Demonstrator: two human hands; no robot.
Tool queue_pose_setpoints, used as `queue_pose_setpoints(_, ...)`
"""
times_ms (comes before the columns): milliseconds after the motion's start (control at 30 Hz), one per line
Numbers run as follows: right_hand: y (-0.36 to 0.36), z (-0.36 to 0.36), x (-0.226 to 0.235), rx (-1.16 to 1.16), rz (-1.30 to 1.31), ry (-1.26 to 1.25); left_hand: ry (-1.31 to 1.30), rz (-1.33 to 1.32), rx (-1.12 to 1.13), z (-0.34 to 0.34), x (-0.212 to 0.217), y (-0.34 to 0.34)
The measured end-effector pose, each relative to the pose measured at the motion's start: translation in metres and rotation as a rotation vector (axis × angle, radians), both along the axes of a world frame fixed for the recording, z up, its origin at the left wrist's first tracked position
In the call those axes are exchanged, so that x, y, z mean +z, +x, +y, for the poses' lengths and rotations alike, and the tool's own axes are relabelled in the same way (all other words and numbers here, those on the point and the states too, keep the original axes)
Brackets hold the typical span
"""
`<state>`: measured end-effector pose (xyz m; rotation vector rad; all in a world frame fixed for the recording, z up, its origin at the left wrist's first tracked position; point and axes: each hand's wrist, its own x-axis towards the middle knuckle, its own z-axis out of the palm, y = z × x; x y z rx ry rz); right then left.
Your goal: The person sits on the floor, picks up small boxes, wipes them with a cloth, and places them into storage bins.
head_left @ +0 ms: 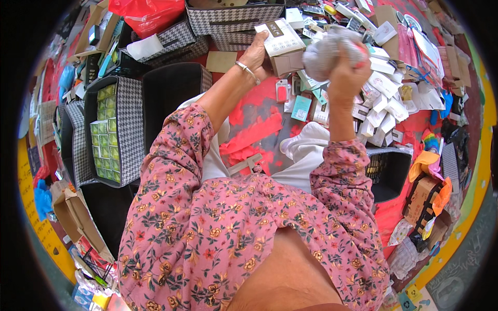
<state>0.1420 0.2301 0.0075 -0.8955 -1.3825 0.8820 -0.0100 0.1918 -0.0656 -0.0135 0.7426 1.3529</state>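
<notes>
My left hand (pixel 255 54) grips a small white carton (pixel 280 39) by its left side, out in front of me above the red ground sheet. The carton has dark print on top and a brown lower side. To its right, my right hand (pixel 346 75) is closed on a bunched grey cloth (pixel 326 54) with a bit of red at its edge. Motion blurs this hand and the cloth. The cloth is close to the carton's right side; whether they touch I cannot tell. Beneath, a teal box (pixel 301 108) and a small red-and-white pack (pixel 281 91) lie on the sheet.
A heap of small white boxes (pixel 381 96) spreads at the right. Houndstooth storage bins (pixel 129 124) stand at the left, one holding green packs (pixel 105 140). A red plastic bag (pixel 148 15) sits far left. A black bin (pixel 391 173) is near my right side.
</notes>
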Motion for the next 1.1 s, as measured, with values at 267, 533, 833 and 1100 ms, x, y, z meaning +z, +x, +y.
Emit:
queue_pose_setpoints(267, -0.015, -0.021, -0.032, 0.336, -0.855, 0.731, 0.129, -0.056, 0.126, -0.002, 0.018, -0.015)
queue_pose_setpoints(533, 0.036, 0.027, -0.011, 0.073, -0.062, -0.467, 0.282, 0.424, 0.105, -0.006, 0.023, -0.023)
queue_pose_setpoints(833, 0.032, 0.021, 0.025, 0.657, -0.153, -0.434, 0.616, 0.501, -0.035, -0.012, 0.043, -0.011)
queue_pose_setpoints(1100, 0.018, 0.007, 0.014, 0.541, -0.585, -0.152, 0.618, 0.46, -0.212, -0.014, 0.046, -0.011)
